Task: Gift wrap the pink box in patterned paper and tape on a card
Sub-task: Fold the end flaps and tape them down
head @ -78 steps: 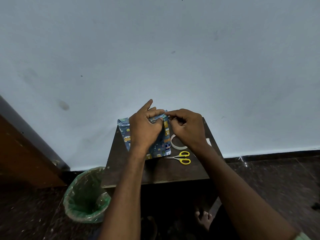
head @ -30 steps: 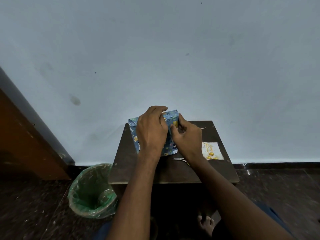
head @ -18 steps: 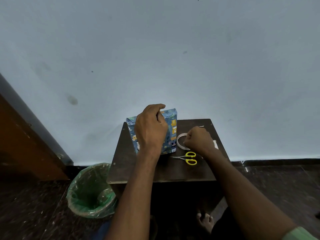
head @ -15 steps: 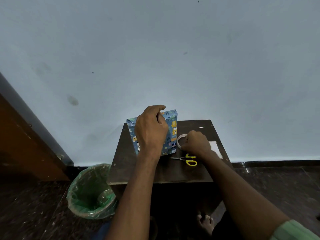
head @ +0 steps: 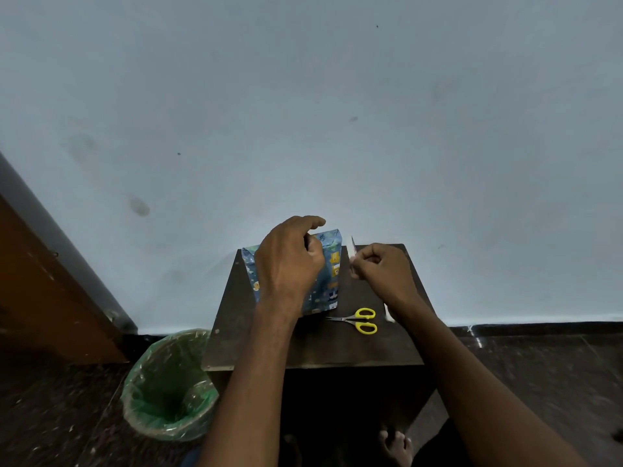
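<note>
- Since half a second ago: right hand [head: 381, 267] lifted off the table, up from beside the scissors [head: 357, 320], now raised just right of the wrapped box [head: 332, 274] with a thin pale strip [head: 353, 246] pinched at the fingertips; probably tape, too small to be sure.
- Box standing upright on the small dark table [head: 303, 345], fully covered in blue patterned paper, no pink showing.
- Risk: strip curling onto itself or onto the fingers before reaching the paper; a loose pinch or a slow approach as likely cause.
- Risk: top fold springing open if pressure eases, or box tipping under a sideways push, standing on a narrow end.
- Left hand [head: 290, 264] draped over the box top, fingers curled round the upper edge, holding it.
- Right hand closed, thumb and forefinger pinching the strip, wrist raised.
</note>
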`<state>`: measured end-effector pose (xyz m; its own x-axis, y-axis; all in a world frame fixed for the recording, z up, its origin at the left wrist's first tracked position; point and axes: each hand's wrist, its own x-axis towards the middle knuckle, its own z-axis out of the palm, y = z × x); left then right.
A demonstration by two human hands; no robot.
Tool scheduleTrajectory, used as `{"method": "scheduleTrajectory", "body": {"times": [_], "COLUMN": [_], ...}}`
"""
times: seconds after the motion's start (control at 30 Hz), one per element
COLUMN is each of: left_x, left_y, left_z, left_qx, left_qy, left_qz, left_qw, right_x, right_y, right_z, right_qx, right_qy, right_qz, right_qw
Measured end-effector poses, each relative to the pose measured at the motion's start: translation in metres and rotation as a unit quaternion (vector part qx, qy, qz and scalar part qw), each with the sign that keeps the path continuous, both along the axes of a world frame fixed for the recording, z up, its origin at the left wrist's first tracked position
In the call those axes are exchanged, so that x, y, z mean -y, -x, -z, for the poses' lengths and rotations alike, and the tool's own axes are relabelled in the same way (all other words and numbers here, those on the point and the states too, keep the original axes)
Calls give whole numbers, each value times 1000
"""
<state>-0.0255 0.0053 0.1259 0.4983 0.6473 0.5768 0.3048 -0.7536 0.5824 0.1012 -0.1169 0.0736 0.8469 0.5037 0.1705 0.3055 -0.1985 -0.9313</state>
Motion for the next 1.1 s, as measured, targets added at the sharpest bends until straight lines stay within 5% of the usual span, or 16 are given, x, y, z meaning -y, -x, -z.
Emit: {"method": "scheduleTrajectory", "body": {"times": [0.17, 0.33, 0.47, 0.67, 0.83, 1.03, 1.1], "left_x": [-4, -4, -9, -14, -15, -16, -18], "left_y": [2, 4, 5, 3, 0, 3, 7], "left_z": [-2, -6, -12, -5, -2, -2, -3], "left_qx": [-3, -13, 0, 7, 17, 20, 18], "left_qy": [77, 96, 156, 140, 122, 107, 108], "left_qz": [11, 42, 73, 69, 57, 92, 131], "left_qw": [997, 994, 985, 988, 991, 990, 985], "right_x": [9, 11, 6, 3, 11, 4, 4], "right_y": [12, 18, 17, 14, 36, 43, 38], "right_z": [-16, -21, -15, -7, -26, -36, -33], "right_qx": [47, 216, 387, 496, 460, 185, 163], "right_qy": [-91, -108, -69, -8, -89, -198, -189], "right_qz": [-18, -48, -79, -55, 39, 53, 41], "right_qw": [995, 969, 916, 866, 883, 961, 967]}}
